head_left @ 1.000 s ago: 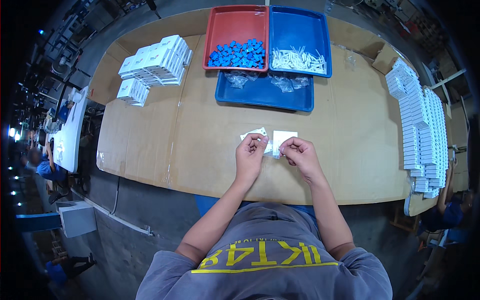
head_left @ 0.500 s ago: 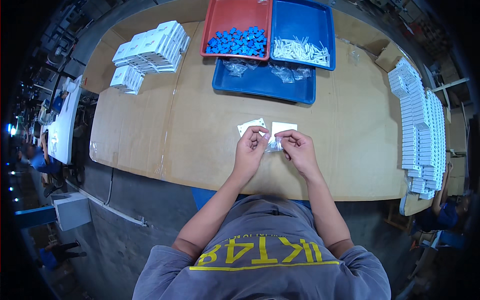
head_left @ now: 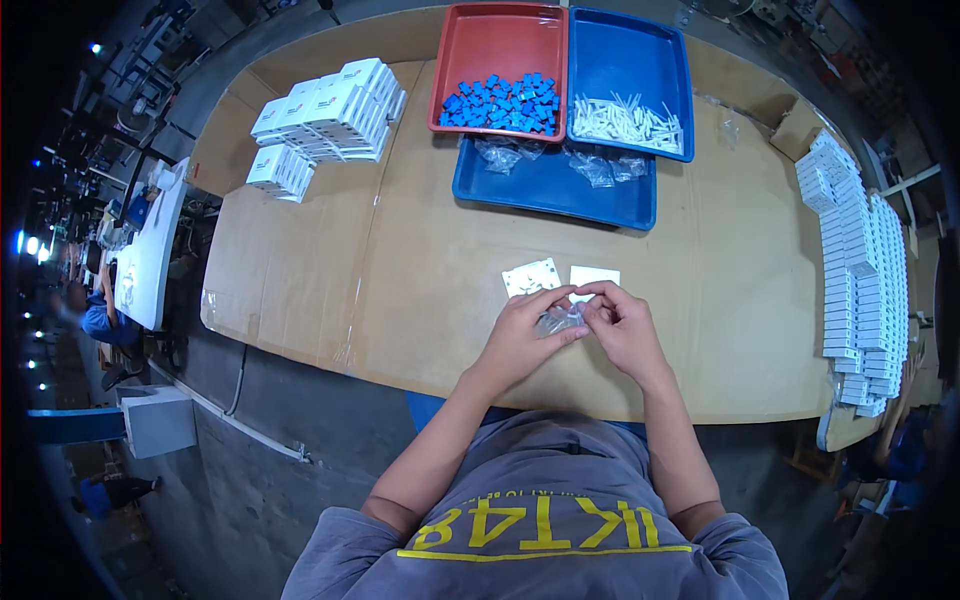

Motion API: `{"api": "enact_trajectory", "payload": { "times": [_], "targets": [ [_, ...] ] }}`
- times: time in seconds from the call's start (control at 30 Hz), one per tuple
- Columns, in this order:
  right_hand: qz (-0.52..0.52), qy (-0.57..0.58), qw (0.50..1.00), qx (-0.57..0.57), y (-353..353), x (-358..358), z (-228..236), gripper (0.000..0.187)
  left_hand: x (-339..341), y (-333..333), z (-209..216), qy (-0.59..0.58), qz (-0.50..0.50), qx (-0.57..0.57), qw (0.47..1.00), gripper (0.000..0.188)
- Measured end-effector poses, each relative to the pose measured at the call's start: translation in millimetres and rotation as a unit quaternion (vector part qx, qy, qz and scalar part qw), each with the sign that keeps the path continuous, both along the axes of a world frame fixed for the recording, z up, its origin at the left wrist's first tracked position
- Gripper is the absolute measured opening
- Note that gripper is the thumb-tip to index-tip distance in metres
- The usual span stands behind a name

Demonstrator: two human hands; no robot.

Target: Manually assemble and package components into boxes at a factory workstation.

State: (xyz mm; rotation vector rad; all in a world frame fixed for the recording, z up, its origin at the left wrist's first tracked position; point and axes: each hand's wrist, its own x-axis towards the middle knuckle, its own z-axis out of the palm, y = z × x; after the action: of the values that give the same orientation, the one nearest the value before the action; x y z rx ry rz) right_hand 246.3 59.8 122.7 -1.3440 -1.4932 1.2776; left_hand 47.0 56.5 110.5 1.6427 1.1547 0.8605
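Both my hands meet over the cardboard-covered table, close to its front edge. Between them is a small clear plastic bag (head_left: 561,319). My left hand (head_left: 522,337) cups the bag from the left, thumb against its near side. With bent fingers and thumb, my right hand (head_left: 627,333) pinches the bag's right end. Just beyond my fingers lie a white square plate (head_left: 530,277) with small marks or holes and a plain white square piece (head_left: 597,275). My fingers partly cover the near edges of both pieces. What the bag contains, if anything, I cannot make out.
Ahead, a red tray (head_left: 503,45) of blue parts (head_left: 502,105) and a blue tray (head_left: 630,60) of white pins (head_left: 628,123) overlap a lower blue tray (head_left: 555,196) with clear bags. White boxes are stacked far left (head_left: 330,110) and right (head_left: 850,260).
My left hand has turned and wrapped more around the bag, its thumb now lower. My right fingers have closed in at the bag's end. The whole view has shifted slightly.
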Motion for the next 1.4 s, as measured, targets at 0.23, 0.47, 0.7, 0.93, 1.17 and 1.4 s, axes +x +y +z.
{"api": "enact_trajectory", "payload": {
  "times": [0.23, 0.47, 0.7, 0.93, 1.17, 1.4],
  "targets": [
    [0.046, -0.091, 0.994, -0.034, 4, 6, 13, 0.015, -5, -2, -12, -0.130, -0.033, -0.161, 0.978, 0.038],
    [0.041, -0.057, 0.989, 0.129, 9, 12, 12, 0.016, -1, -4, -26, -0.347, -0.077, -0.372, 0.858, 0.045],
    [0.151, 0.080, 0.983, -0.063, 19, 16, 6, 0.033, 3, -3, -29, -0.401, -0.070, -0.477, 0.779, 0.054],
    [0.221, 0.084, 0.965, -0.116, 25, 22, 7, 0.049, 8, -3, -39, -0.418, -0.128, -0.493, 0.752, 0.048],
    [0.327, 0.057, 0.939, -0.090, 28, 30, -11, 0.059, 8, -5, -37, -0.419, -0.138, -0.474, 0.762, 0.047],
    [0.368, -0.057, 0.909, -0.186, 32, 19, 14, 0.062, 7, -7, -48, -0.418, -0.140, -0.460, 0.771, 0.048]
  ]
}}
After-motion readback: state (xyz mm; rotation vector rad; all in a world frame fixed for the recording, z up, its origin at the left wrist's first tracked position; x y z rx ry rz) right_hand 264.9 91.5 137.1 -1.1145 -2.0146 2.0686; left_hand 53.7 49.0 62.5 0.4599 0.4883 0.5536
